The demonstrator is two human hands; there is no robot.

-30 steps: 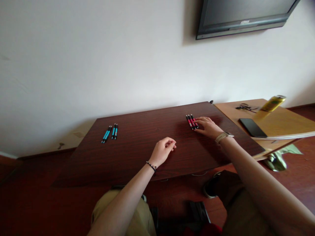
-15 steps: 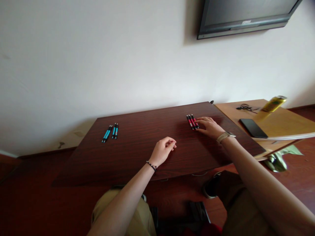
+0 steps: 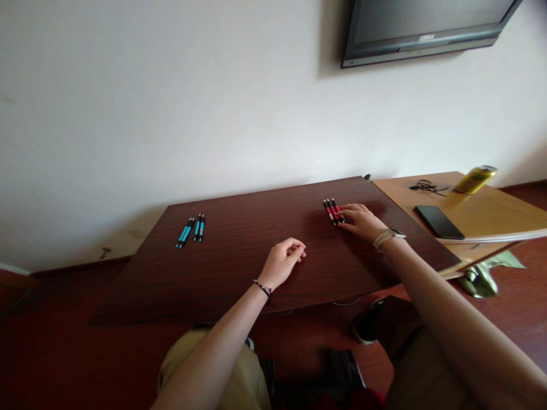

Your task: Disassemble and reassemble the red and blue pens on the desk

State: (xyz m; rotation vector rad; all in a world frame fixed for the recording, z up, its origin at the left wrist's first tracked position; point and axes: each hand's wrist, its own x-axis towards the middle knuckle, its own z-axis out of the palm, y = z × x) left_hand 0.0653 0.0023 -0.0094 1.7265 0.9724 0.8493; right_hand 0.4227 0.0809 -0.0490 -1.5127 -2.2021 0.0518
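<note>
Three red-and-black pens [image 3: 333, 210] lie side by side at the far right of a dark wooden table [image 3: 239, 256]. My right hand [image 3: 362, 221], with a watch on its wrist, lies flat with fingers stretched out and fingertips touching the pens. My left hand [image 3: 282, 262], a black band on its wrist, rests at the table's middle with fingers loosely curled and nothing in them. Three blue-and-black pens [image 3: 191, 230] lie at the far left, away from both hands.
A lighter wooden table [image 3: 482, 216] adjoins on the right, bearing a black phone [image 3: 439, 221], a yellow can [image 3: 474, 179] and a tangled cable [image 3: 425, 185]. A screen [image 3: 423, 28] hangs on the white wall. My knees show below the table's front edge.
My right hand's fingers have shifted slightly against the red pens. The left hand has stayed still.
</note>
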